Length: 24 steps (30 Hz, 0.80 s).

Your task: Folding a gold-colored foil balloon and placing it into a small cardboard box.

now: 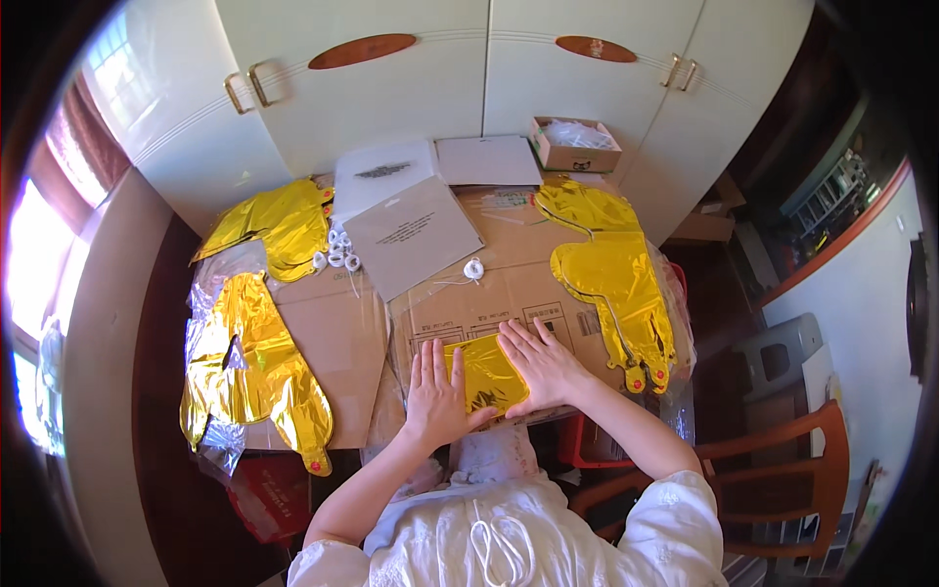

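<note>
Both palms [435,396] [543,367] flat on gold foil [486,377] — small cardboard box [575,155] w/ clear bags [575,134]

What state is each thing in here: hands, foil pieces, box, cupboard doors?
Left hand: open, flat, pressing the folded foil.
Right hand: open, flat on the same foil.
Folded foil: folded flat on the cardboard.
Right foil balloons: deflated, lying flat.
Left foil balloons: deflated, crumpled, partly in clear wrap.
Small box: open, plastic inside.
Cupboard doors: closed.
</note>
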Each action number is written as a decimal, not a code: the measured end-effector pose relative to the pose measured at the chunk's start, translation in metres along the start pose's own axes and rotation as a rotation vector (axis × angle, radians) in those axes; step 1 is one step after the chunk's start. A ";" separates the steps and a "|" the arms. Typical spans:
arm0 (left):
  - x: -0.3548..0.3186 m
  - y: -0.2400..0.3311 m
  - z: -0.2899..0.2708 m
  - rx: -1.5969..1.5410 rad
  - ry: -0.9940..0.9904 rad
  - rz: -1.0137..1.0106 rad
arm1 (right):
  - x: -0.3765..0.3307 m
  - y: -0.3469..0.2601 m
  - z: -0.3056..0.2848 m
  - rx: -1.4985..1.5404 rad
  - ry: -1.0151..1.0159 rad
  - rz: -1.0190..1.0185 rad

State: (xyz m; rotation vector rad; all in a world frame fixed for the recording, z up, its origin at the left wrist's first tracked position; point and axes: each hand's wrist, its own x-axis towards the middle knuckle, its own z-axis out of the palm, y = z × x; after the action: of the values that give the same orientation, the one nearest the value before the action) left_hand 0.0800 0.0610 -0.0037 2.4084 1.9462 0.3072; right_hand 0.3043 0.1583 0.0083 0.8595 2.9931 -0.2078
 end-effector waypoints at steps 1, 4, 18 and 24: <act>0.002 0.002 -0.001 0.002 -0.004 0.006 | -0.003 0.009 0.004 0.086 0.015 -0.013; 0.003 0.001 -0.003 0.014 0.001 0.006 | -0.005 0.036 0.003 0.465 0.305 0.064; 0.003 0.000 -0.003 0.007 0.001 -0.012 | 0.036 -0.030 0.029 -0.013 0.350 0.161; -0.001 -0.005 -0.008 0.012 -0.087 -0.073 | 0.032 -0.028 0.019 0.022 0.259 0.218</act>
State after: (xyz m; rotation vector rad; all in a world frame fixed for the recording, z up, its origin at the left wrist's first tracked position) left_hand 0.0734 0.0608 0.0031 2.3092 1.9978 0.1861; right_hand 0.2615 0.1489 -0.0090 1.2992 3.0966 -0.1343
